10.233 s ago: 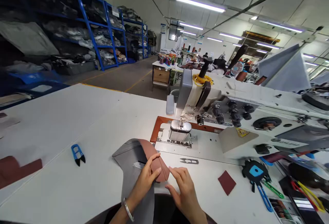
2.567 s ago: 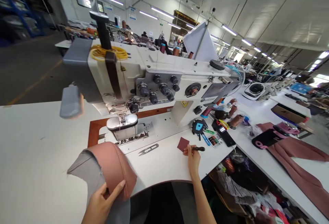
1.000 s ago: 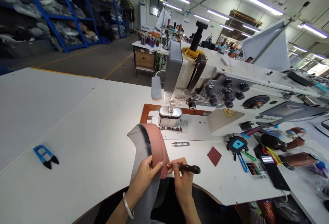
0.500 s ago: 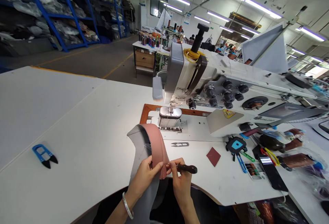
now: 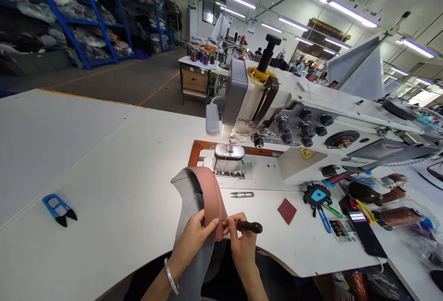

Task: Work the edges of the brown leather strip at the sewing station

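Note:
A curved strip of pink leather (image 5: 210,189) with a stitched seam is joined to a grey piece (image 5: 185,209) and hangs over the table's front edge. My left hand (image 5: 194,236) pinches the pink strip near its lower end, thumb on top. In my right hand (image 5: 243,242) is a tool with a dark rounded handle (image 5: 254,227), which looks like an awl. Its tip meets the strip's edge by the seam, close to my left thumb; the fingers hide the point itself.
A sewing machine (image 5: 290,121) stands just beyond the work. Metal thread snips (image 5: 242,194), a maroon leather swatch (image 5: 287,211) and a phone (image 5: 367,234) lie to the right. Blue-handled snips (image 5: 58,209) lie at the left. Thread cones (image 5: 399,215) are at the far right.
The right hand and the tool handle have shifted very slightly left. The left hand keeps its grip on the strip.

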Demonstrator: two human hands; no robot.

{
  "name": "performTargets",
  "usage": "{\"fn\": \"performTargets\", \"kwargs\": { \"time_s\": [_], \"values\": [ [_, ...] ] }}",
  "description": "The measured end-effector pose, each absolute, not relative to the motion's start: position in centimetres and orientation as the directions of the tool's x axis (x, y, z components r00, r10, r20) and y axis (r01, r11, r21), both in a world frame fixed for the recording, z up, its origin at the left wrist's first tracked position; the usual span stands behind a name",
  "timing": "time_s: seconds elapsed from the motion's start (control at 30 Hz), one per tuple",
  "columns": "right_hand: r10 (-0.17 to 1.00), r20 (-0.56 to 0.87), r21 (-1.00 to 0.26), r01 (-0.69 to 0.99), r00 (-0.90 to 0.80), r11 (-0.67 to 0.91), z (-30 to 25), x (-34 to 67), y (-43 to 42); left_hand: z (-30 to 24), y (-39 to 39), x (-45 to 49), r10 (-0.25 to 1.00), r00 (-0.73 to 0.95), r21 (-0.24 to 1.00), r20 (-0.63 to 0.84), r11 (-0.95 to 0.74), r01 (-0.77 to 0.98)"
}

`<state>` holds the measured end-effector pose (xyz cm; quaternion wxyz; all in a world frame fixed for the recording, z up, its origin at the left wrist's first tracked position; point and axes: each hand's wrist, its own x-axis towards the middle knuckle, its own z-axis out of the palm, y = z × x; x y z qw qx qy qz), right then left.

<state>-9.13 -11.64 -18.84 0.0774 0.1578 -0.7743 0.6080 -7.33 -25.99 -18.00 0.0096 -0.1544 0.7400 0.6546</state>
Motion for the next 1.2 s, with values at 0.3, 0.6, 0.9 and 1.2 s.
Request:
{"fn": "performTargets", "kwargs": {
  "time_s": [0.3, 0.6, 0.9, 1.2],
  "values": [
    [-0.162, 0.324, -0.903, -0.356, -0.932, 0.241, -18.5, -9.2, -11.8, -17.6, -25.8, -7.2, -0.21, -0.95, 0.971, -0.232, 0.004, -0.238],
    [-0.161, 0.299, -0.922, -0.328, -0.94, 0.205, -19.0, -8.9, -11.5, -19.1, -26.0, -7.0, -0.182, -0.961, 0.978, -0.208, -0.018, -0.208],
    [-0.172, 0.294, -0.929, -0.323, -0.94, 0.181, -18.7, -9.0, -11.7, -19.6, -26.0, -7.1, -0.208, -0.961, 0.978, -0.183, 0.059, -0.2],
    [-0.148, 0.305, -0.922, -0.33, -0.941, 0.2, -18.9, -9.2, -11.8, -18.3, -25.9, -7.1, -0.212, -0.959, 0.977, -0.187, 0.062, -0.204]
  ]
}}
